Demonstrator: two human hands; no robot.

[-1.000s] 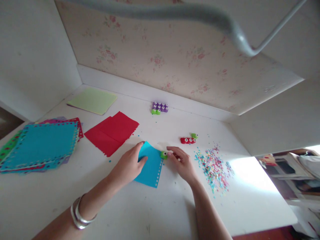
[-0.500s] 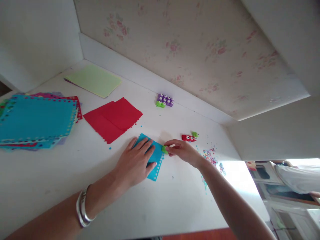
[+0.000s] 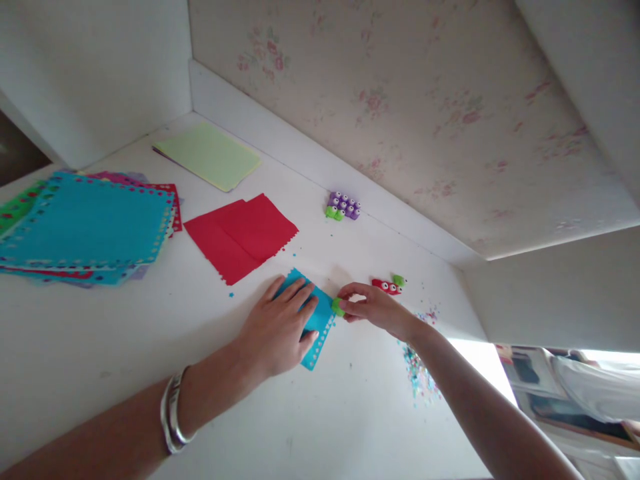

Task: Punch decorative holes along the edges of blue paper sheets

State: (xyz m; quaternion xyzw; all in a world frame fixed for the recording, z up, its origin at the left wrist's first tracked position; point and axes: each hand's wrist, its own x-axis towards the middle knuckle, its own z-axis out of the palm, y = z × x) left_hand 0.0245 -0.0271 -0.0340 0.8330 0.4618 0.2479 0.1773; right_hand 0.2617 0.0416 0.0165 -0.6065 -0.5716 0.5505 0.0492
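Observation:
My left hand (image 3: 281,328) lies flat, fingers spread, on a small blue paper square (image 3: 320,319) with a punched edge, on the white table (image 3: 150,333). My right hand (image 3: 373,308) pinches a small green paper punch (image 3: 338,307) against the blue square's right edge. A silver bangle sits on my left wrist.
Red paper sheets (image 3: 240,233) lie behind the blue square, a pale green sheet (image 3: 210,155) further back. A stack of punched coloured sheets (image 3: 83,227) is at the left. Purple and green punches (image 3: 343,206) stand by the wall; red and green punches (image 3: 387,286) and confetti (image 3: 420,373) lie at right.
My left hand flattened over the blue square. My right hand closed on the green punch at the paper's edge. The camera swung downward and left.

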